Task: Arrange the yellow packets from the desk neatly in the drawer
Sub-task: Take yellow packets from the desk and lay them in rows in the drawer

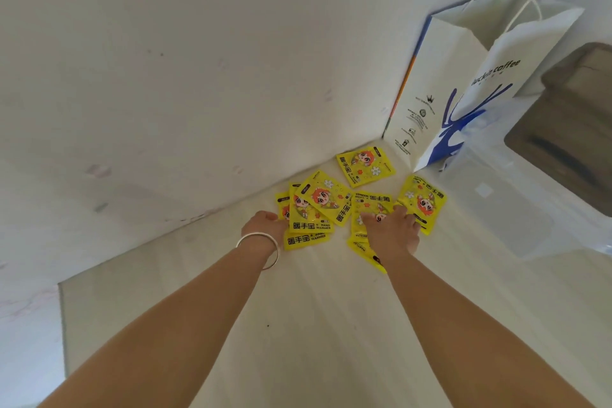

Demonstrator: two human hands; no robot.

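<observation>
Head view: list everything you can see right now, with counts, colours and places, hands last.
packets: at least seven, yellow, scattered and partly overlapping on the desk by the wall; exact count unclear
paper bag: one, white with blue print, upright at the desk's far right
plastic bag: one, clear, lying right of the packets
desk: one, pale
wall: pale, behind the desk
bracelet: one, silver, on the left wrist
left hand: grips the left pile's edge
right hand: fingers spread, pressing on the right packets

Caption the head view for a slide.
Both hands reach onto scattered yellow packets on a desk beside a paper bag.
</observation>
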